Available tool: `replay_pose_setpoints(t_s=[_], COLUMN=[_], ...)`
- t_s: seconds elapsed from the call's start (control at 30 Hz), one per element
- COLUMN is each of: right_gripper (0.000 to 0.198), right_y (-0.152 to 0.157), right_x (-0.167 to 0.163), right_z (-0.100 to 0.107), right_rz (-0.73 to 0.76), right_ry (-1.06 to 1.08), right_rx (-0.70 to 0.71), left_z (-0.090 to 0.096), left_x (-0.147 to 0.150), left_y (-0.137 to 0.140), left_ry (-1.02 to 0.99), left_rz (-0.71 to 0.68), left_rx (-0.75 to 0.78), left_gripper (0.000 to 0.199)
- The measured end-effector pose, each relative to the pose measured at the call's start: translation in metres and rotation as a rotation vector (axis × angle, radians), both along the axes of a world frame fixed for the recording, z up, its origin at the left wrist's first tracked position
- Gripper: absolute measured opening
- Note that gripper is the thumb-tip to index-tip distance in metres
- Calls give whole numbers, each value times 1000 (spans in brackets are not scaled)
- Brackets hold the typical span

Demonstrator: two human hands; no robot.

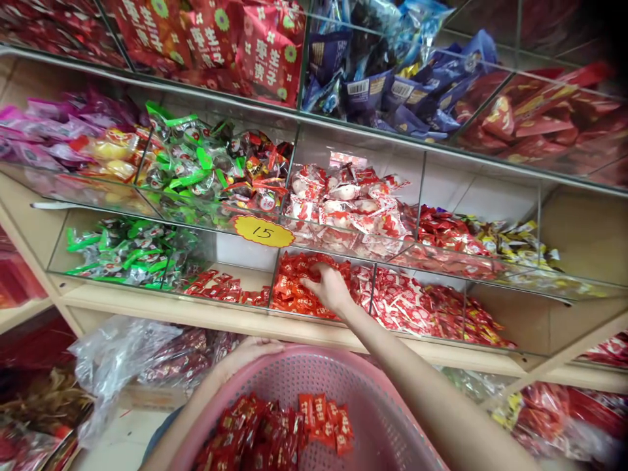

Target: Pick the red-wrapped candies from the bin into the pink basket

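My left hand (258, 348) holds the far rim of a pink perforated plastic basket (392, 386), fingers over the edge. Inside the basket lie dark red wrapped packets (255, 425) and a few orange-red ones (326, 418). My right hand (328, 284) reaches across the basket into a lower clear bin of small orange-red packets (294, 288). Its thumb and forefinger are apart and touch the packets, with nothing visible held between them. The tips of the other fingers are hidden.
Clear dividers separate several candy bins: green-wrapped candies (127, 255), red-and-white packets (402, 297) and larger white-and-red candies (348, 203). A yellow tag (263, 231) reads 15. A wooden shelf edge (171, 307) runs below. Plastic bags (122, 353) lie at lower left.
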State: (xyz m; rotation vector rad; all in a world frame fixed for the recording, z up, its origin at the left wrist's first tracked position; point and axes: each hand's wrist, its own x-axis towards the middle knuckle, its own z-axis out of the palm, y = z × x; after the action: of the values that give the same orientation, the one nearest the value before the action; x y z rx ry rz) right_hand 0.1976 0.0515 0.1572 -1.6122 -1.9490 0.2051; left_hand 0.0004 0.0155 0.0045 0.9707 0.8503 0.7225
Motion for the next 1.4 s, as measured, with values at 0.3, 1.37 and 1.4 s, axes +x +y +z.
replay_pose_setpoints(t_s=[0.3, 1.37, 1.4], right_gripper=[31, 42, 43], right_y=[8, -106, -106], right_x=[-3, -32, -32], right_z=[-11, -134, -135], right_rz=[26, 32, 37], right_ry=[173, 1311, 1314], right_rx=[40, -809, -808], left_z=[0, -5, -4], left_x=[-2, -5, -5], left_y=[2, 2, 2], left_ry=[26, 78, 80], left_rz=[1, -58, -57], left_rx=[29, 116, 115], left_gripper=[36, 36, 36])
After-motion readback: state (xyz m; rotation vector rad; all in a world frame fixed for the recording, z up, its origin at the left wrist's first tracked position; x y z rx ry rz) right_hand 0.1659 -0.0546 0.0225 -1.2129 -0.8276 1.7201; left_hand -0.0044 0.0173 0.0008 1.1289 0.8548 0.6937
